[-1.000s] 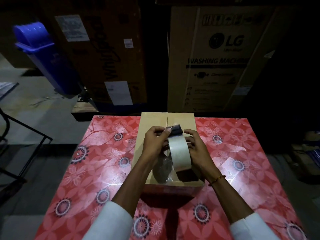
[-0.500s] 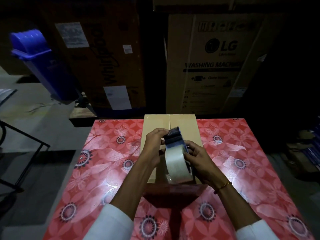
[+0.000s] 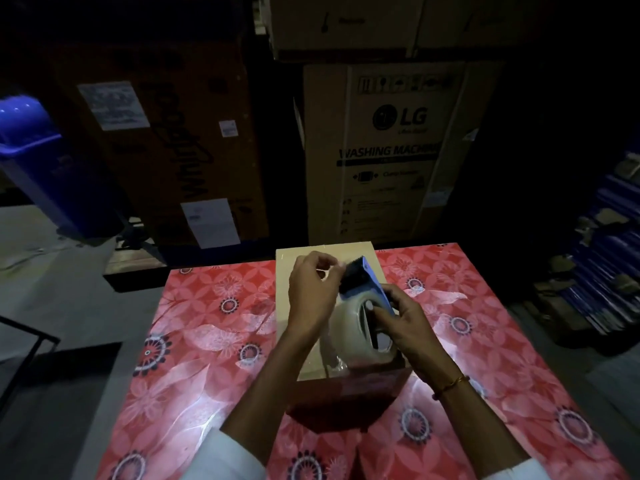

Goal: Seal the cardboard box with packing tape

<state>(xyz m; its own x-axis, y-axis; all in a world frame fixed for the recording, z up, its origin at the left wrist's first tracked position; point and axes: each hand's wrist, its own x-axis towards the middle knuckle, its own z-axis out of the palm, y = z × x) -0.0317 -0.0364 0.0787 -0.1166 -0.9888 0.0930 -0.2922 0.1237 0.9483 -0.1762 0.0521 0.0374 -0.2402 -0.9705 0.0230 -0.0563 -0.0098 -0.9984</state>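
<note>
A small cardboard box (image 3: 287,292) stands in the middle of the table with its flaps closed. Above it I hold a blue tape dispenser (image 3: 365,282) loaded with a roll of clear packing tape (image 3: 349,327). My right hand (image 3: 401,320) grips the dispenser and roll from the right side. My left hand (image 3: 311,292) is at the dispenser's toothed cutter, its fingertips pinching the loose tape end. Both hands and the roll hide most of the box top and its centre seam.
The table wears a red floral cover (image 3: 207,341). Behind it stand large cartons, one an LG washing machine box (image 3: 391,150), another dark brown (image 3: 173,133). A blue bin (image 3: 41,168) is at the left, a dark metal frame (image 3: 24,344) at the near left.
The dispenser has tilted and swung so its cutter points up and away. My left hand's fingers have moved to the cutter and pinched the tape end. The view has tipped up slightly.
</note>
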